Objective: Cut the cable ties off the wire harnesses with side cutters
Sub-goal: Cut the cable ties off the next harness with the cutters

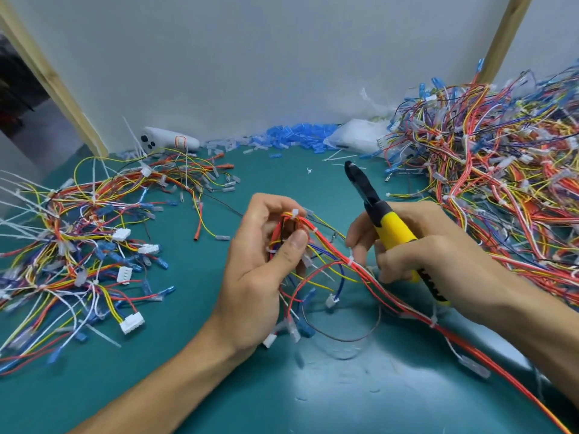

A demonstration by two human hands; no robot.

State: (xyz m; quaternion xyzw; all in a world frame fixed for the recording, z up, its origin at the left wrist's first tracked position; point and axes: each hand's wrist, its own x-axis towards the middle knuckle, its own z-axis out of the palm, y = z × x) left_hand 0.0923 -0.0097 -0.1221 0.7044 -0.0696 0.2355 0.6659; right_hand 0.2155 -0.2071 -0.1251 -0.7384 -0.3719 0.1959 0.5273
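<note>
Harness: held harness (pixel 369 277) is lifted just off the mat (pixel 219 386). Its red-orange trunk is the long axis, running from the bunched end at upper left down to lower right.
Left hand: left hand (pixel 266 270) grasps the bunched end of the held harness, fingers and thumb curled round it.
Right hand: right hand (pixel 432 255), just right of the held harness, is wrapped round the yellow handles of the side cutters (pixel 391 230). Its fingertips (pixel 354 242) are close to the trunk; contact cannot be told.
Cutters: jaws point up and away from the held harness, apparently together, with nothing between them.
Ties: cable tie (pixel 351 261) sits mid-trunk, just below those fingertips. An end tie (pixel 295 212) sits at the bunched end and a far tie (pixel 434 319) lower right.
Key relation (judged): the right hand is nearer the cable tie, but the tool must swing down and back to meet it across the trunk.
Room: open mat lies below the held harness. The left pile (pixel 78 239) is well apart; the right pile (pixel 501 183) is near, behind the tool.
Risk (judged): wires lie snug under the tie and could be nicked.
</note>
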